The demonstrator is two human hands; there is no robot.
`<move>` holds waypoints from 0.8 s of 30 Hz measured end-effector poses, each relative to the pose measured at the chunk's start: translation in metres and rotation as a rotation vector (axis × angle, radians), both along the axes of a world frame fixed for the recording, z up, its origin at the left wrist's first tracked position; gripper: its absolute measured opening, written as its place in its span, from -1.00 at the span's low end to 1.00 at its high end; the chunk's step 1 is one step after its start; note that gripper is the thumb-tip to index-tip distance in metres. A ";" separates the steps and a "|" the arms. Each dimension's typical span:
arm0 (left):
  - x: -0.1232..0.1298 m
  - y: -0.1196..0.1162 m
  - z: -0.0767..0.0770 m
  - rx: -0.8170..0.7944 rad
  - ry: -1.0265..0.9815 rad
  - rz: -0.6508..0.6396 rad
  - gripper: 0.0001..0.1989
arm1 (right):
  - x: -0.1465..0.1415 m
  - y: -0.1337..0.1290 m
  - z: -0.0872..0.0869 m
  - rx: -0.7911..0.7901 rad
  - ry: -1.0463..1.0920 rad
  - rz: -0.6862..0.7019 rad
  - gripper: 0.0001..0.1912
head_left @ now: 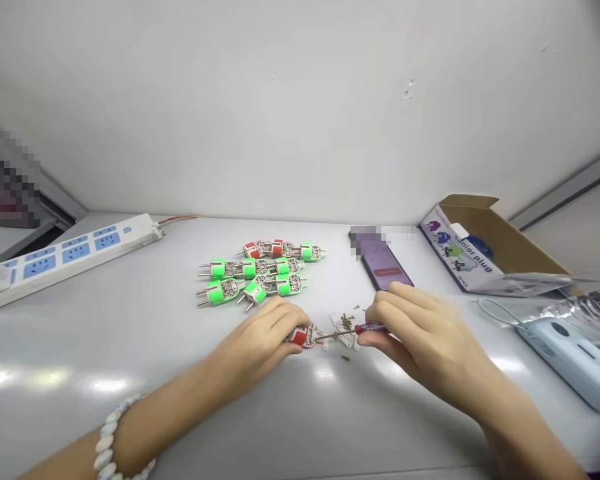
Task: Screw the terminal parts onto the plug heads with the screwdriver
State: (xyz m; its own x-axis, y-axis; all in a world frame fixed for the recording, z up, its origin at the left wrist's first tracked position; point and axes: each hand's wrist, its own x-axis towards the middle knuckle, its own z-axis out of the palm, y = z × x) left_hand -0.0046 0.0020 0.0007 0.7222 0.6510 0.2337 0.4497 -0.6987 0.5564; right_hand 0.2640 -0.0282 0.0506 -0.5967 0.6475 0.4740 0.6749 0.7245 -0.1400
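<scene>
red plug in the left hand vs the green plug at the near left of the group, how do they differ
The red plug has a red band; the green plug a green one. The red plug is gripped by the left hand; the green plug lies on the table. The green plug's pins show; the red plug's are hidden. Both have inner parts exposed.

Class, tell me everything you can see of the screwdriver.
The screwdriver has a thin, metal-looking shaft and a shiny, see-through handle, reddish and purple, gripped and partly hidden by the right hand. It runs nearly level across the view, its tip pointing left at the red plug in the left hand; whether the tip touches is too small to tell.
</scene>
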 end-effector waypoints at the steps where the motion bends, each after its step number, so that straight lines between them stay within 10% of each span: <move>1: 0.000 0.000 0.000 0.000 0.004 -0.001 -0.83 | 0.000 0.000 0.001 -0.019 0.001 -0.002 -0.83; 6: 0.000 0.000 0.001 0.008 0.011 -0.013 -0.86 | -0.001 -0.002 0.002 -0.208 0.064 0.032 -0.89; 13: 0.001 -0.002 0.001 0.038 0.026 -0.017 -0.82 | 0.003 0.000 -0.004 0.014 0.020 -0.012 -0.76; 19: 0.001 0.000 0.002 0.025 0.034 -0.015 -0.77 | 0.006 -0.004 0.001 -0.278 0.032 -0.008 -0.94; 24: 0.001 0.002 0.000 0.067 0.062 -0.039 -0.77 | 0.006 0.001 -0.005 -0.040 0.008 -0.031 -0.75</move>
